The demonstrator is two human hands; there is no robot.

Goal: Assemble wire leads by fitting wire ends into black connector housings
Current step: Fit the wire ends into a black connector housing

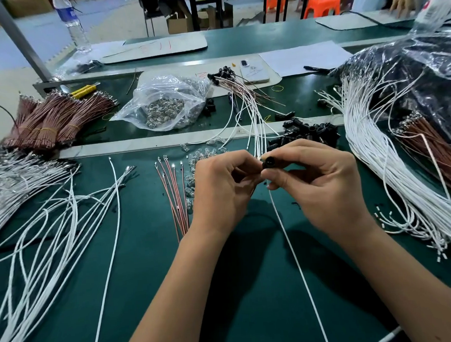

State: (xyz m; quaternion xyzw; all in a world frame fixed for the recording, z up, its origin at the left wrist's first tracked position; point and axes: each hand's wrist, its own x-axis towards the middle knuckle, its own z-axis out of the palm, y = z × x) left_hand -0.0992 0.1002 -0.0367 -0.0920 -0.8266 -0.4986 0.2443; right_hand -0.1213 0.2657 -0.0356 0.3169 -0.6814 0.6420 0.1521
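1. A workshop floor shows beyond a long green tabletop (151, 268), which is crossed by a pale metal rail (127, 145); orange stools (321, 6) and cardboard boxes stand at 12 o'clock.
2. At the centre, the right hand (323, 183) pinches a black connector housing (269, 163) between thumb and forefinger, its other fingers curled beneath.
3. The housing's long axis runs roughly 3 to 9 o'clock, with its round open end facing 9 o'clock toward the other hand.
4. The left hand (220, 189) has its fingers curled in, pinching a wire end right at the housing's mouth; whether the terminal is inside, I cannot tell.
5. One white wire (295, 259) trails from under the right hand toward 6 o'clock, straight across the tabletop.
6. A heap of loose black housings (312, 133) lies at 1 o'clock, just beyond the hands; too many to count.
7. About five brown wires (174, 195) lie side by side at 9 o'clock of the left hand, terminals pointing to 12.
8. Loose white wires (63, 220) spread at 8 o'clock, and a thick sheaf of white wires (376, 145) curves down at 3 o'clock.
9. Banded brown bundles (49, 120) sit at 10 o'clock, a clear bag of small bulbs (167, 103) at 11, one water bottle (74, 24) far at 11.
10. One phone (254, 71) lies at 12 o'clock, and another person's hand (402, 0) rests at 1 o'clock.
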